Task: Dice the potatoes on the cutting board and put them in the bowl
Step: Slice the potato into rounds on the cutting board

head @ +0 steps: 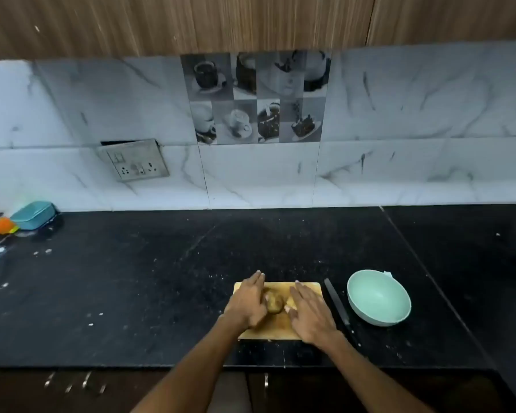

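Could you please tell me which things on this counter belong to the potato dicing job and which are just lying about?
Part of the job:
potato on the cutting board, between the left hand and right hand
knife beside the board
green bowl, nothing in it yet

Just lying about:
teal box
orange item beside it
wall socket

A wooden board point(277, 329) is seen on a black counter point(131, 293), with a whole potato point(274, 304) lying on it between the left hand point(248, 302) and right hand point(310, 314), both laid flat with fingers straight. Whether the hands touch the potato cannot be told. A black knife point(338, 305) is placed just right of the board, and a pale green bowl point(379, 298) beside the knife.
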